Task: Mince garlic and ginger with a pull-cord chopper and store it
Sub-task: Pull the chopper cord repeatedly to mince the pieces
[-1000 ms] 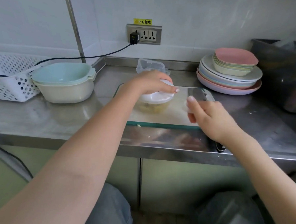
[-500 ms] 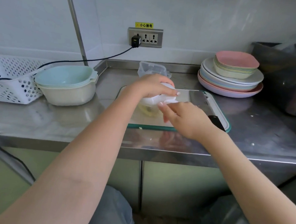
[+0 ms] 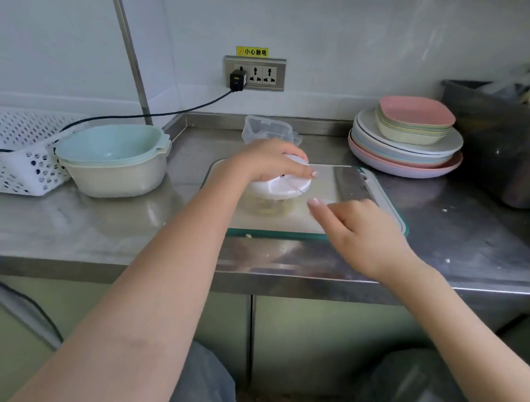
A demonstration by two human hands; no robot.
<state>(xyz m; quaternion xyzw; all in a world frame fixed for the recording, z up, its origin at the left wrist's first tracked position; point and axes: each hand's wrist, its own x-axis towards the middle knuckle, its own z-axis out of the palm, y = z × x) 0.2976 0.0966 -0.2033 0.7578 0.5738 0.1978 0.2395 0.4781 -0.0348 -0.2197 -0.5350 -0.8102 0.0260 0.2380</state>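
Frame centre: chopper (image 3: 276, 191) on cutting board (image 3: 380, 200), yellowish pieces inside. Left hand (image 3: 267, 162) curled over white lid (image 3: 284, 186), clamping down. Right hand (image 3: 360, 229) lower right of it, blurred; grip impossible to tell. Cleaver (image 3: 349, 183) behind.

Half a second ago the right hand (image 3: 360, 233) sat tight against the round white lid of the clear pull-cord chopper (image 3: 278, 186) at frame centre; now it is out to the lower right of it, fingers blurred, with a thin cord line showing across the lid toward it.
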